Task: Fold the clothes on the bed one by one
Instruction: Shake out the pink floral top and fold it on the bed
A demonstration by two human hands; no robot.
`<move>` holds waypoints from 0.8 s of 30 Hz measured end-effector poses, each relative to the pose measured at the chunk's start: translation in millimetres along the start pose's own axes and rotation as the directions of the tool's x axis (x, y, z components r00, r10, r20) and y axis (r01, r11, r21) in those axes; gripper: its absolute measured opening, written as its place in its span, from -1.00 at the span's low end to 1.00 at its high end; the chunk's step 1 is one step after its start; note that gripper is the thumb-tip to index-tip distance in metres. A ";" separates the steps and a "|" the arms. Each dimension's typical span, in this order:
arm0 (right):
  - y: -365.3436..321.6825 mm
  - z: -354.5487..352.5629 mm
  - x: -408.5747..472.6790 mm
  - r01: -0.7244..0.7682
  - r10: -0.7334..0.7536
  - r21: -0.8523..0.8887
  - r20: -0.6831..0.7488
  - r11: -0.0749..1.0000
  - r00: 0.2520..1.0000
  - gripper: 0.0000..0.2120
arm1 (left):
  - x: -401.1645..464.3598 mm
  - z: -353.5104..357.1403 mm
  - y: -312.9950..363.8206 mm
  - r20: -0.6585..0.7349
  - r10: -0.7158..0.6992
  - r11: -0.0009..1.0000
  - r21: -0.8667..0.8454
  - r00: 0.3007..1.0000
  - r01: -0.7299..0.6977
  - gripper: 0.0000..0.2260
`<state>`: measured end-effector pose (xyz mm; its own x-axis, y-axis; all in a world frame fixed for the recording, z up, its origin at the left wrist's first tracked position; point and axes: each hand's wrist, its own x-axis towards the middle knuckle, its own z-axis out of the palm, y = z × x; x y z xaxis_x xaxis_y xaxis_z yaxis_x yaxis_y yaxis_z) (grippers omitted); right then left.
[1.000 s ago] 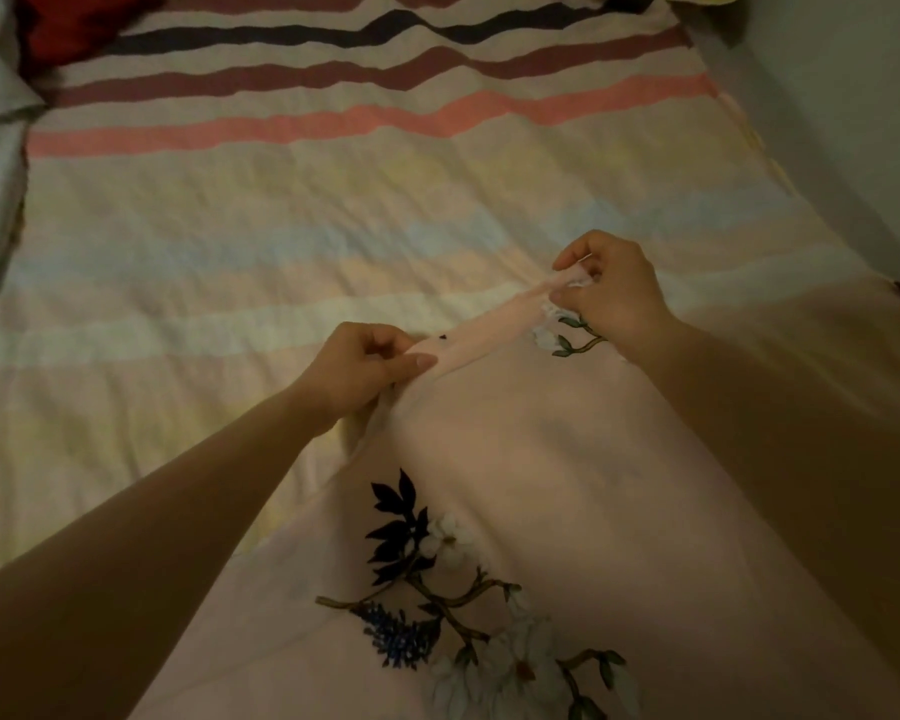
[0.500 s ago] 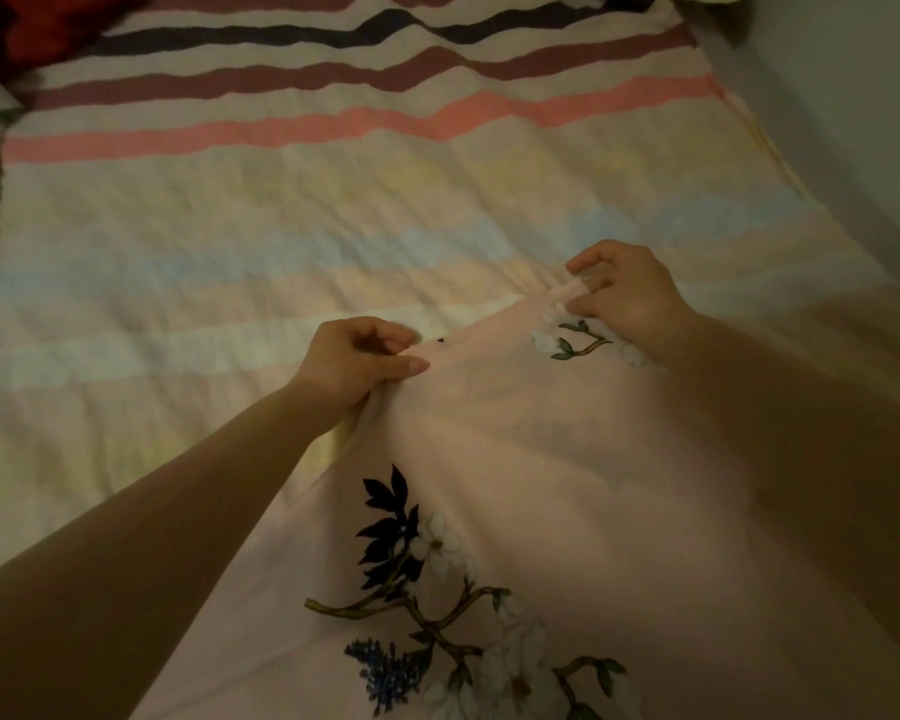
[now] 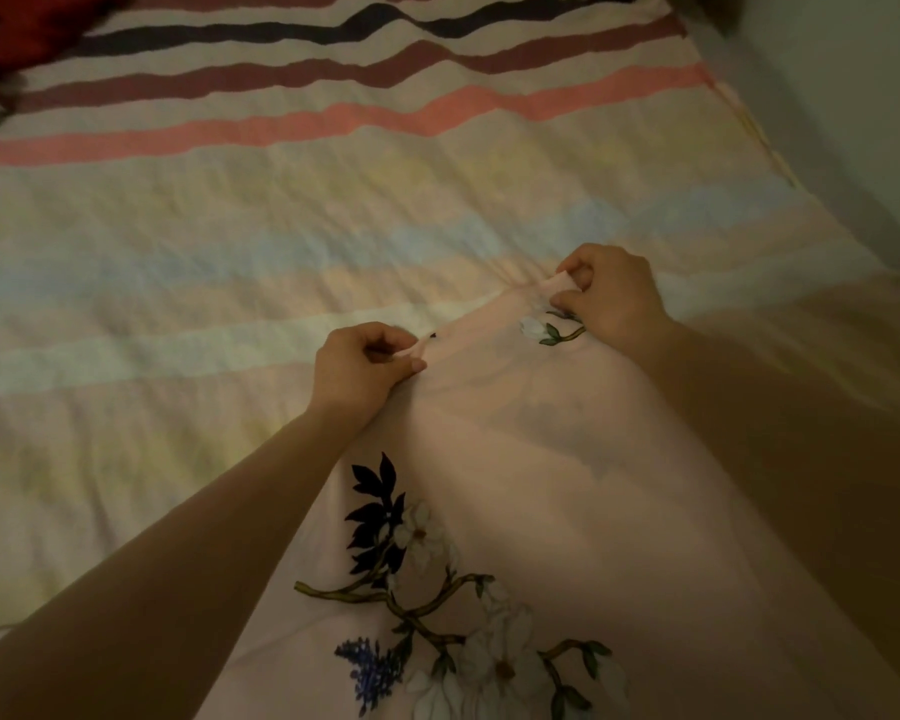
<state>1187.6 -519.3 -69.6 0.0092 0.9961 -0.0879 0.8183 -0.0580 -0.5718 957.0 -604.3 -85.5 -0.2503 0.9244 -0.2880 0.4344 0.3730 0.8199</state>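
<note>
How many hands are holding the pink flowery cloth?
2. The left hand pinches the top edge of the pink flowery cloth at its left end; the right hand pinches the same edge at its right end.

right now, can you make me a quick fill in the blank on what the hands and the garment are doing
1. Both hands pinch the far edge of the ____ garment.
2. The left hand and right hand grip the ____ edge.
3. The garment is printed with ____.
4. The sheet under it is ____.

Missing words: pink; same; flowers; striped
</note>
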 end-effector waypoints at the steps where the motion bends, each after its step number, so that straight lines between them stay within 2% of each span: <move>1: 2.0 -3.9 -2.4 0.005 -0.005 0.004 -0.003 1.000 1.000 -0.70 | -2.5 1.2 1.1 -0.002 0.025 0.999 0.041 1.000 -0.025 -0.84; 4: 15.3 -18.9 -16.7 0.078 -0.077 -0.025 0.024 0.997 0.997 -0.57 | -15.1 5.5 1.7 -0.044 0.199 0.946 0.269 0.979 -0.181 -0.69; 6: 30.3 -30.2 -30.8 0.165 -0.155 -0.154 0.076 0.974 0.985 -0.52 | -27.4 9.9 1.3 -0.065 0.364 0.841 0.451 0.929 -0.297 -0.62; 8: 46.5 -40.6 -47.1 0.224 -0.204 -0.234 0.105 0.946 0.973 -0.51 | -42.8 16.5 2.7 -0.022 0.452 0.761 0.531 0.892 -0.373 -0.59; 12: 69.5 -62.5 -93.1 0.276 -0.248 -0.294 0.129 0.915 0.960 -0.47 | -84.6 41.2 9.5 0.245 0.460 0.642 0.572 0.853 -0.511 -0.53; 14: 77.9 -72.7 -127.0 0.278 -0.253 -0.295 0.119 0.914 0.960 -0.46 | -110.0 56.7 13.7 0.334 0.461 0.603 0.561 0.822 -0.566 -0.53; 19: 109.8 -93.1 -235.9 0.183 -0.171 -0.291 0.065 0.939 0.983 -0.55 | -190.8 92.8 19.0 0.458 0.417 0.619 0.489 0.785 -0.615 -0.51; 24: 142.4 -108.2 -347.0 0.009 -0.002 -0.153 0.044 0.988 0.999 -0.51 | -275.6 119.1 4.4 0.532 0.432 0.616 0.416 0.728 -0.669 -0.53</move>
<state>1363.2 -866.0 -32.2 -0.0183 0.9923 -0.1227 0.8968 -0.0380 -0.4407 1130.9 -847.8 -61.5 0.4659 0.8768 -0.1189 0.7949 -0.3558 0.4914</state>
